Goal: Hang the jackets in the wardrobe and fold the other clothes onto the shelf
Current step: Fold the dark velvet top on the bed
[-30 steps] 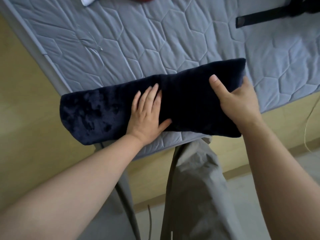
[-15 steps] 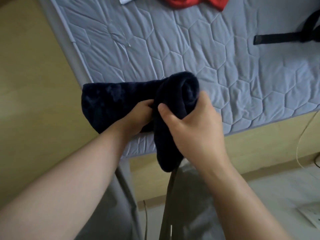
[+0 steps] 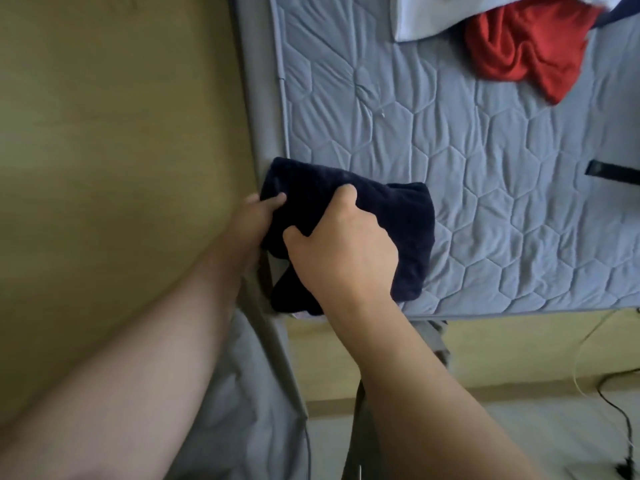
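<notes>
At the near left corner of the mattress (image 3: 485,168), holding a folded navy garment (image 3: 398,230) in both hands. Digging the right hand (image 3: 343,251) into the top layer, knuckles up, fingers (image 3: 348,195) bent tight and bunching the plush cloth. Pinching the left edge of the bundle with the left hand (image 3: 252,216), laying one digit flat on top and tucking the rest out of sight beneath. Resting most of the bundle on the quilted surface while letting one dark corner hang off the near edge.

Judging by the compact, doubled-over shape, probably finishing the fold on this piece and getting ready for lifting it away. Not yet carrying it anywhere, with neither wardrobe nor shelf showing in view.

Leaving plenty undone, by the look of things. Leaving a crumpled red garment (image 3: 526,53) at the far right of the mattress, well apart from the bundle and touching a white garment (image 3: 426,15) just beside it, both unfolded. Leaving a black strap (image 3: 613,169) poking in from the right edge too, cropped too hard for naming its owner. Finding no way of telling about jackets already hung or clothes already shelved, so guessing at somewhere mid-task, with sorting, folding and putting away all waiting.
</notes>
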`<state>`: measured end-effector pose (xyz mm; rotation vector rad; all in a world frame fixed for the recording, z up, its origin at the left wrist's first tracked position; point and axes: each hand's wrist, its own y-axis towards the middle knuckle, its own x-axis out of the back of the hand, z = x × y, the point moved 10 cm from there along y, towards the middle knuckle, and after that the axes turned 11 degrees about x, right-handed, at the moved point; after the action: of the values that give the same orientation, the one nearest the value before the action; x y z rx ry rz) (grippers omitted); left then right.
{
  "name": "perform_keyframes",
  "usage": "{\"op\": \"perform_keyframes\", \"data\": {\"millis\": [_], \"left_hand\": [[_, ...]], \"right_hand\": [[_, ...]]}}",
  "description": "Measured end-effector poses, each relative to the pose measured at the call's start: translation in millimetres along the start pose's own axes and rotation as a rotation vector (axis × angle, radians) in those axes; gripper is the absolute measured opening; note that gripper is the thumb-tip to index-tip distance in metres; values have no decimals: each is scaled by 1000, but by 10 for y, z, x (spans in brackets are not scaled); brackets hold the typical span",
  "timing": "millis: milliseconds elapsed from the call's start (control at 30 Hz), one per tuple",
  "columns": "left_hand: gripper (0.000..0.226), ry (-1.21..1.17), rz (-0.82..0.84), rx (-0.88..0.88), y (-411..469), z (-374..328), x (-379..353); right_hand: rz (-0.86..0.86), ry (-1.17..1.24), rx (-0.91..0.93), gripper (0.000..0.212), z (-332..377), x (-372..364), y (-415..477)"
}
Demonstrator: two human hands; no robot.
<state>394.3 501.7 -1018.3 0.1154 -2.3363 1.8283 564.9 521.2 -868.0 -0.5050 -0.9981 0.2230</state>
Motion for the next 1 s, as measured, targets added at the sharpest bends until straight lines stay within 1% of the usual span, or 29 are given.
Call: {"op": "perform_keyframes", "data": {"millis": [33, 67, 133, 167, 233, 267, 333, 367, 400, 467, 533, 633, 667, 700, 733, 767, 800, 833, 867, 933, 1000], "left_hand": [[15, -26, 46, 2, 30, 2, -19], [23, -88, 99, 43, 69, 37, -24], [48, -203, 211, 175, 101, 131, 5], [54, -206, 254, 210, 131, 164, 68], [59, -173, 352, 231, 220, 167, 152], [67, -156, 428, 252, 238, 148, 141], [90, -139, 587, 304, 228, 133, 67], [94, -118, 655, 307, 224, 108, 21], [94, -84, 679, 289, 238, 72, 6], [92, 3, 664, 278, 268, 38, 27], [87, 94, 663, 315, 272, 43, 20], [68, 210, 696, 325, 231, 55, -111], [70, 223, 686, 316, 223, 48, -155], [81, 232, 661, 308, 216, 44, -198], [97, 242, 622, 307, 214, 43, -236], [112, 247, 572, 300, 208, 34, -270], [122, 243, 511, 275, 216, 6, -294], [127, 235, 443, 228, 244, -37, -313], [127, 232, 377, 164, 271, -97, -318], [112, 250, 279, 68, 289, -171, -313], [91, 262, 274, 78, 226, -137, -345]], "right_hand": [[7, -21, -1, 45, 68, -115, 68], [10, -40, -7, 45, 121, -223, 136], [14, -70, -30, 46, 183, -436, 274], [17, -81, -44, 47, 196, -540, 342], [31, -96, -83, 49, 205, -747, 459], [39, -103, -101, 49, 214, -845, 504], [42, -110, -117, 46, 259, -999, 554], [36, -99, -113, 43, 293, -1062, 563], [26, -75, -103, 41, 331, -1111, 559], [5, 3, -82, 34, 376, -1181, 509], [-25, 161, -107, 30, 326, -1203, 412], [-78, 426, -122, 30, 212, -1125, 202], [-118, 459, -110, 30, 172, -1050, 129], [-175, 474, -103, 29, 122, -951, 56], [-247, 474, -104, 27, 54, -839, -14], [-325, 462, -119, 24, -30, -728, -84], [-399, 447, -150, 21, -128, -623, -150], [-462, 443, -199, 19, -240, -537, -208], [-509, 456, -268, 18, -362, -478, -263], [-574, 535, -431, 16, -575, -424, -379], [-628, 575, -529, 17, -696, -384, -476]]}}
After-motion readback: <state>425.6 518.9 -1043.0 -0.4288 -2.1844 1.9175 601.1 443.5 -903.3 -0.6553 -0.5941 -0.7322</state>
